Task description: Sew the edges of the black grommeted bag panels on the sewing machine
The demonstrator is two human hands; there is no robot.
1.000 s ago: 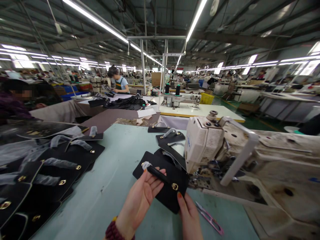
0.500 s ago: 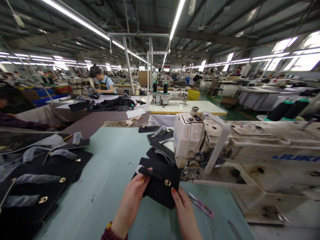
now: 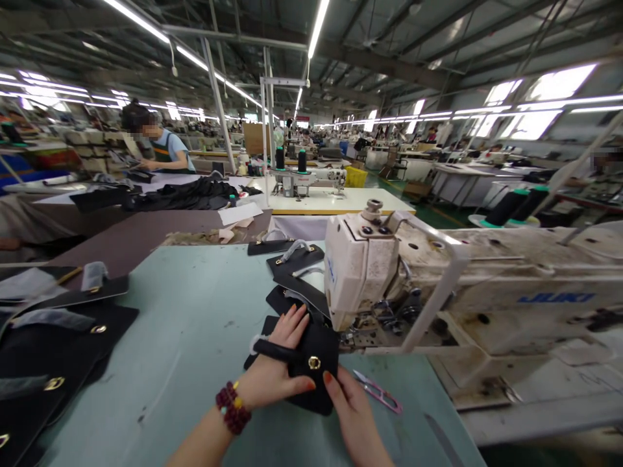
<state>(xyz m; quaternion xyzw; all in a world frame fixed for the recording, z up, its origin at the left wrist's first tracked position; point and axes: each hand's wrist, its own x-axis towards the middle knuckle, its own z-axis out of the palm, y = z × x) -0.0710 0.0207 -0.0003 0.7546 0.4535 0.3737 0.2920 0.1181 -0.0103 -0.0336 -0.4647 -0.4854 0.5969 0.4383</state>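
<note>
A black leather-like bag panel (image 3: pixel 316 389) with a black handle (image 3: pixel 277 351) and a gold ring fitting lies by the sewing machine's needle area. My left hand (image 3: pixel 272 376) is spread flat on this panel, fingers stretched out and thumb apart. The handle crosses over the back of that hand. My right hand (image 3: pixel 353 405) grips the panel's near right edge, thumb on top and the other fingers partly hidden. Pink-handled thread snips (image 3: pixel 379 393) lie just right of my right hand. The panel's right edge is close to the sewing machine (image 3: pixel 360 272).
Several black panels with wrapped handles (image 3: pixel 294 259) trail behind the machine head. More such panels (image 3: pixel 73 344) are stacked at the left. All this rests around a pale green tabletop (image 3: pixel 195 311). Beyond, a person (image 3: pixel 165 146) works at another table. Black thread cones (image 3: pixel 506 207) stand at right.
My left hand has gone from holding the handle to lying flat on the panel beneath it. My right hand keeps its edge grip. The view has turned slightly right.
</note>
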